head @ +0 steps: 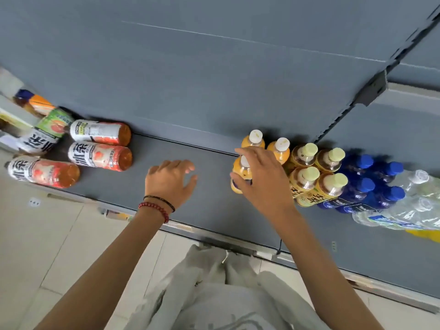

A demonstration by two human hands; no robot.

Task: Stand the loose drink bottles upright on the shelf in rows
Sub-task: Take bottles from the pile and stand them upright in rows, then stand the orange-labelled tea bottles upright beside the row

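Observation:
My right hand is curled over the top of an upright orange juice bottle standing on the grey shelf. Two more orange juice bottles stand just behind it. To their right stand rows of yellow-capped tea bottles, blue-capped bottles and clear bottles. My left hand hovers over the bare middle of the shelf, fingers relaxed, holding nothing. At the left, several loose red-labelled tea bottles lie on their sides.
The shelf's metal front edge runs diagonally below my hands. A grey back panel rises behind the bottles, with a slotted upright at the right. More bottles, one with a green label, pile up at the far left.

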